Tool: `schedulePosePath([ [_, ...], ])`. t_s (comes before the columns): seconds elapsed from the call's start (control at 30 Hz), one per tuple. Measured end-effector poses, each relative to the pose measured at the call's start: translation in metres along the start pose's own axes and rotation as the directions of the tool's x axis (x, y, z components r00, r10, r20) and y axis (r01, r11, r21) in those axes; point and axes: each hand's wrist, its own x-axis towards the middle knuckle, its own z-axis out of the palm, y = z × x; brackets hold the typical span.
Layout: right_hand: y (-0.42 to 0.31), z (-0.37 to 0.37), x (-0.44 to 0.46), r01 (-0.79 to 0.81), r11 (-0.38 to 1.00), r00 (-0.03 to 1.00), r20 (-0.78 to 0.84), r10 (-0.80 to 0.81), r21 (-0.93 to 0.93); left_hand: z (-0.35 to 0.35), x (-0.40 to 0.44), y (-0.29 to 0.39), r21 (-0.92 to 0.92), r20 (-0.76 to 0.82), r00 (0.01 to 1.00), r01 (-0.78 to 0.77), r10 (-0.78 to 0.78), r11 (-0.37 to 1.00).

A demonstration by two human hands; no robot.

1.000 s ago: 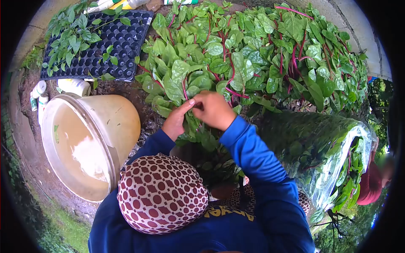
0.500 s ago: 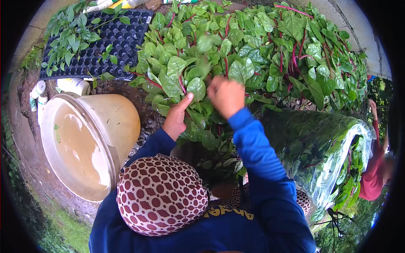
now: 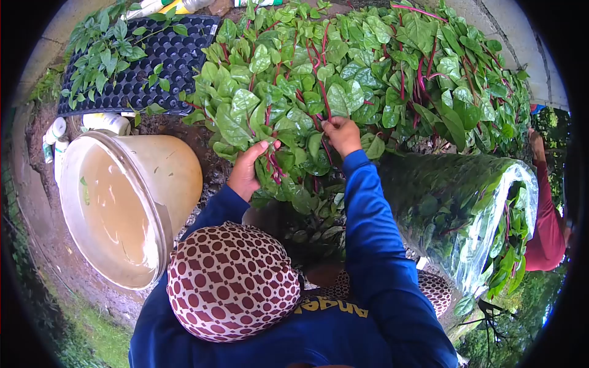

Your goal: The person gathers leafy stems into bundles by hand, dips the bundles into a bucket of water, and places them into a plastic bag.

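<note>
A large heap of red-stemmed Malabar spinach (image 3: 368,67) with broad green leaves spreads across the top of the view. My left hand (image 3: 245,172) is closed around a bunch of Malabar spinach (image 3: 236,119), and cut red stem ends poke out beside the thumb. To its right, my right hand (image 3: 343,136) pinches a red Malabar spinach stem (image 3: 323,98) at the front of the heap. The lower end of that stem is partly hidden by fingers and leaves.
At left a pale bucket (image 3: 116,208) holds cloudy water. Behind it lies a black seedling tray (image 3: 175,52) with a leafy plant on it. A clear plastic bag (image 3: 454,214) full of leaves lies at right. Beyond it shows another person's red sleeve (image 3: 546,227).
My right hand, blurred before, has shifted slightly right and now pinches a stem. My left hand has turned and dropped a little to the left, showing stem ends. The other person's arm has moved.
</note>
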Motion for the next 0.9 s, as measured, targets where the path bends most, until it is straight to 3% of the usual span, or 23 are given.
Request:
schedulePosePath([
  [0.1, -0.076, -0.010, -0.041, 0.185, 0.974, 0.969, -0.140, -0.203, -0.130, -0.003, -0.005, -0.003, -0.007, -0.020, 0.998, -0.055, 0.055, 0.998],
  [0.17, -0.112, -0.003, -0.072, 0.484, 0.781, 0.841, -0.039, -0.540, -0.396, -0.002, -0.006, -0.004, -0.024, -0.040, 0.997, -0.060, 0.059, 0.998],
  [0.23, -0.131, 0.019, -0.099, 0.568, 0.683, 0.814, 0.194, -0.547, -0.459, -0.003, -0.001, -0.011, -0.074, -0.063, 0.991, -0.124, 0.120, 0.989],
  [0.27, -0.134, 0.029, -0.105, 0.604, 0.646, 0.781, 0.181, -0.598, -0.467, -0.004, 0.001, -0.014, -0.100, -0.076, 0.986, -0.157, 0.150, 0.982],
  [0.3, -0.135, 0.036, -0.108, 0.638, 0.608, 0.743, 0.172, -0.647, -0.473, -0.010, 0.001, -0.007, -0.087, -0.030, 0.998, -0.065, 0.063, 0.994],
  [0.33, -0.133, 0.034, -0.103, 0.654, 0.634, 0.749, 0.237, -0.619, -0.412, -0.020, -0.002, 0.006, -0.071, 0.011, 1.000, 0.025, -0.024, 0.997],
  [0.37, -0.133, 0.028, -0.090, 0.649, 0.734, 0.755, 0.296, -0.586, -0.201, -0.028, -0.004, 0.014, -0.050, 0.048, 0.993, 0.114, -0.112, 0.992],
  [0.43, -0.135, 0.013, -0.048, 0.489, 0.843, 0.730, 0.423, -0.536, 0.225, -0.012, -0.019, 0.026, -0.013, 0.078, 0.991, 0.113, -0.111, 0.994],
  [0.5, -0.141, 0.012, 0.008, 0.235, 0.951, 0.926, 0.250, -0.282, 0.202, 0.012, -0.031, 0.026, -0.019, 0.028, 0.997, 0.078, -0.077, 0.997],
  [0.53, -0.135, 0.022, 0.045, 0.214, 0.974, 0.966, 0.128, -0.223, 0.081, 0.005, -0.029, 0.021, -0.017, 0.010, 0.998, 0.068, -0.068, 0.998],
  [0.57, -0.123, 0.036, 0.074, 0.173, 0.984, 0.985, -0.003, -0.173, -0.036, 0.004, -0.028, 0.020, -0.011, 0.007, 0.997, 0.075, -0.075, 0.997],
  [0.67, -0.118, 0.066, 0.102, 0.016, 0.896, 1.000, -0.012, -0.024, -0.443, 0.004, -0.025, 0.017, -0.005, 0.016, 0.997, 0.078, -0.078, 0.997],
  [0.8, -0.096, 0.077, 0.117, -0.059, 0.936, 0.998, 0.002, 0.063, -0.348, 0.010, -0.029, 0.020, -0.007, -0.035, 0.997, 0.063, -0.063, 0.998],
  [0.9, -0.085, 0.068, 0.123, -0.029, 0.947, 0.991, 0.116, 0.070, -0.319, 0.003, -0.034, 0.018, 0.038, 0.039, 0.998, 0.039, -0.041, 0.999],
])
